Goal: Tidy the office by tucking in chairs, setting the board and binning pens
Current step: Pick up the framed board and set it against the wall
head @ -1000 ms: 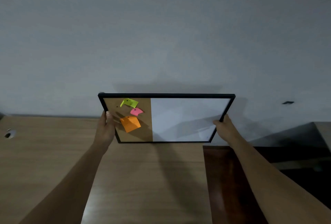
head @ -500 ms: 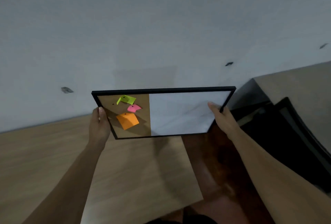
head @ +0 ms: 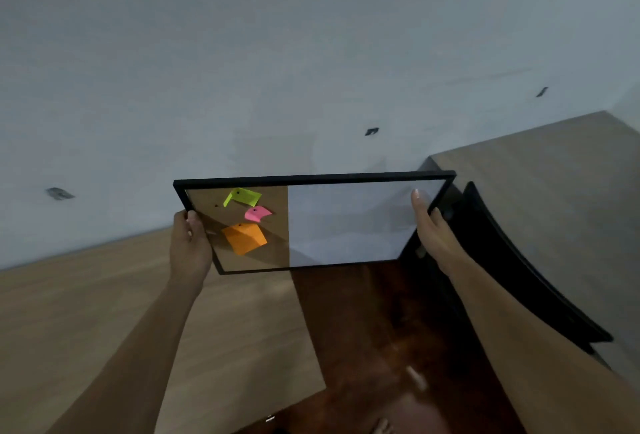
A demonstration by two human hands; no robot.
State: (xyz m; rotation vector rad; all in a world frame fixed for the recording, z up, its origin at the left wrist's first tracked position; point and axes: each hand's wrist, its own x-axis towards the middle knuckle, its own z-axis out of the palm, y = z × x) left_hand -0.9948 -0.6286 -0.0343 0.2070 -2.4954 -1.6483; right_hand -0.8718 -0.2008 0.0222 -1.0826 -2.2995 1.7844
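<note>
Left hand (head: 188, 248): clamped on board (head: 346, 222) frame, 9 o'clock edge. Right hand (head: 436, 236): gripping 3 o'clock edge. Board: held aloft before wall (head: 311, 52), above desk (head: 104, 312). Cork half: green note (head: 244, 196), pink note (head: 257, 213), orange note (head: 244, 237).

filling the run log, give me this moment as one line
left hand: grips board left edge | right hand: holds right edge | board: off desk

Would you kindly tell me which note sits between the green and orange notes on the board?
In the head view, the pink note is pinned there.
</note>
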